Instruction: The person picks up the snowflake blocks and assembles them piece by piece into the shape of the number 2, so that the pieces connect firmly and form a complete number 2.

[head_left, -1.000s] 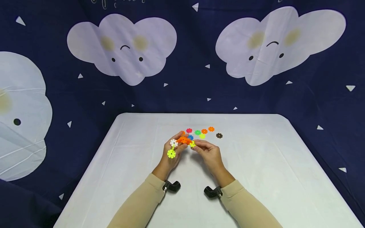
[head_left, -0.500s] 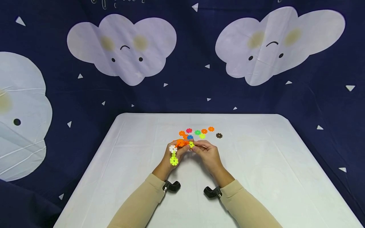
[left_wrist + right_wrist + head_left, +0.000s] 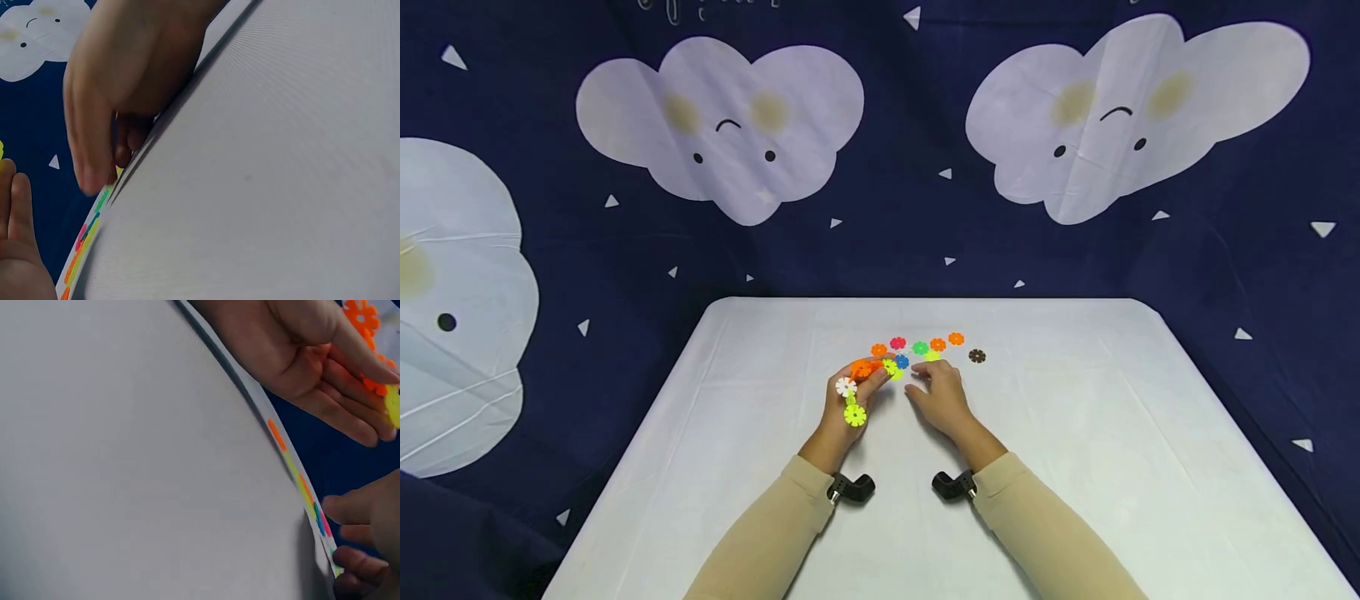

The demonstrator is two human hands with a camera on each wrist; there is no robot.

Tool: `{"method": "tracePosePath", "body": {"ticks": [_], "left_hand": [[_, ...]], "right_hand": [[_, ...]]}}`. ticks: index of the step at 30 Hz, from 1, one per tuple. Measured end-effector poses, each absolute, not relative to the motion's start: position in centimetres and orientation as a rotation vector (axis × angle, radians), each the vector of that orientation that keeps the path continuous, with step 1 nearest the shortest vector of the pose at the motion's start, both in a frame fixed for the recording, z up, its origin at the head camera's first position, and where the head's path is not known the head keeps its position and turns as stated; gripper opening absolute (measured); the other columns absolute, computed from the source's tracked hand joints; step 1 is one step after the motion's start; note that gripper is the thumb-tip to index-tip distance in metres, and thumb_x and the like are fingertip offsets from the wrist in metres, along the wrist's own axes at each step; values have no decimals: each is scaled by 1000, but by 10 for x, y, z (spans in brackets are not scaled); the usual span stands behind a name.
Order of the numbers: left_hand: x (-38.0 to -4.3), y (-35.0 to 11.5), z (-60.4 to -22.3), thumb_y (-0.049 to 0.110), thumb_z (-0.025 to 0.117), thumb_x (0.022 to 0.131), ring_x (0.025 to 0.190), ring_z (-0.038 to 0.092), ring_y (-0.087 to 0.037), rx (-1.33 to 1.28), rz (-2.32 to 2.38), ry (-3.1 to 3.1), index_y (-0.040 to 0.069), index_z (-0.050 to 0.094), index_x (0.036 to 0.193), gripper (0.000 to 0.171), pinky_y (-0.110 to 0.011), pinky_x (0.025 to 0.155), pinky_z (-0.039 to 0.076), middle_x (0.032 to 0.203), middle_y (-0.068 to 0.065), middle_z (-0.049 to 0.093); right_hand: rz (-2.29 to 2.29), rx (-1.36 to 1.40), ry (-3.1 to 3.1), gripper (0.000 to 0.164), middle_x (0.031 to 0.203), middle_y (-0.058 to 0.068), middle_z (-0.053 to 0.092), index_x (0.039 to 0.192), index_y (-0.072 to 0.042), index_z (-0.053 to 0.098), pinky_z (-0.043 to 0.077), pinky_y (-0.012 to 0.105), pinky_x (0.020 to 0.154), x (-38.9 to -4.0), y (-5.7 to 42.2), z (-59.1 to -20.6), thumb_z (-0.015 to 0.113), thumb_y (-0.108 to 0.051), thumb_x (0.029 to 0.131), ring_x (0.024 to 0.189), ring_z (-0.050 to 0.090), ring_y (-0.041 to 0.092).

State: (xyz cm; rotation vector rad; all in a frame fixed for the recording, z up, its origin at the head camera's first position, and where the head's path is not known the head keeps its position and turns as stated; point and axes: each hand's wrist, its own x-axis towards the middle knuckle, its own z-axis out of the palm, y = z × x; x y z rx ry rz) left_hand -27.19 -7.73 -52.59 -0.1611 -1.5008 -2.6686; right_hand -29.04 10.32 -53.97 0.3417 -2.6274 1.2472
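Observation:
In the head view my left hand [image 3: 835, 421] pinches a chain of joined plastic snowflake discs between thumb and fingers. The chain has orange discs [image 3: 862, 369], a yellow disc [image 3: 889, 366] by the thumb tip, a white disc [image 3: 846, 387], and a yellow-green disc [image 3: 854, 415] hanging over the wrist side. Orange discs [image 3: 361, 317] of the chain also show in the right wrist view. My right hand [image 3: 946, 404] is apart from the chain, low by the loose discs, thumb and fingers spread and slightly bent with nothing visible between them.
Loose discs lie behind the hands: blue [image 3: 901, 362], pink [image 3: 898, 342], green [image 3: 921, 347], brown [image 3: 977, 356], and several orange and yellow ones. The white table [image 3: 1075, 433] ends at a dark blue cloth [image 3: 910, 250] with clouds.
My right hand has let go of the yellow disc on the chain and drawn back slightly right. The left hand has tilted the chain a little left and up.

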Motion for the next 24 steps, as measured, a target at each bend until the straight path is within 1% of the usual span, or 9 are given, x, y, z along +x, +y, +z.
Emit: {"method": "tracePosePath", "body": {"ticks": [1,3,7,10,14,16,18,21,24], "left_hand": [[-272,-77,-526,-8,74,94,111,70,-25,-164,-2671,-1498,-11,70,116,23,-36,100,55,134,-34,62],[-273,-78,-525,-7,74,94,113,69,-25,-161,-2678,-1491,-12,69,119,26,-35,101,55,135,-34,61],[-272,-80,-522,-5,74,96,114,68,-24,-139,-2691,-1486,-15,65,124,31,-35,102,54,133,-29,64],[-269,-82,-520,-7,71,97,114,68,-25,-141,-2712,-1470,-22,58,128,37,-35,103,53,136,-33,60],[-268,-83,-520,-8,71,97,115,68,-25,-169,-2723,-1460,-26,53,130,42,-37,104,52,141,-38,54],[-268,-83,-521,-7,72,96,115,68,-25,-188,-2706,-1464,-24,56,127,39,-37,104,52,140,-38,55],[-270,-83,-523,-6,74,95,114,69,-26,-195,-2688,-1458,-21,62,123,34,-36,103,53,137,-38,57],[-273,-83,-527,-5,78,92,110,70,-26,-176,-2642,-1462,-15,69,116,27,-35,99,56,129,-33,64],[-276,-84,-530,-3,81,90,107,71,-25,-157,-2588,-1483,-14,70,115,29,-34,96,58,123,-26,69]], "right_hand": [[1204,357,-2649,35,118,18,67,121,3,73,45,50,100,-293,100,-540,83,-13,91,114,55,38],[1138,366,-2669,35,119,19,66,118,3,75,42,51,100,-298,94,-541,84,-16,90,116,52,40],[1044,317,-2660,37,114,20,67,111,5,77,44,49,96,-304,80,-542,87,-24,90,111,52,40],[980,283,-2629,36,108,21,69,106,6,79,45,50,91,-306,70,-543,89,-25,88,106,56,41],[988,284,-2586,30,102,18,74,104,5,79,46,50,92,-309,64,-543,91,-16,85,102,60,40],[1065,280,-2572,26,99,14,74,104,3,77,48,47,91,-309,65,-544,90,-10,85,99,62,36],[1173,263,-2537,22,94,10,74,102,0,74,52,44,87,-307,68,-545,88,-4,85,93,64,31],[1384,207,-2438,19,89,7,71,101,-3,71,57,39,78,-301,75,-544,84,2,88,85,67,26],[1664,191,-2272,17,91,9,71,104,-2,70,62,35,72,-294,80,-543,79,6,91,80,72,25]]}}
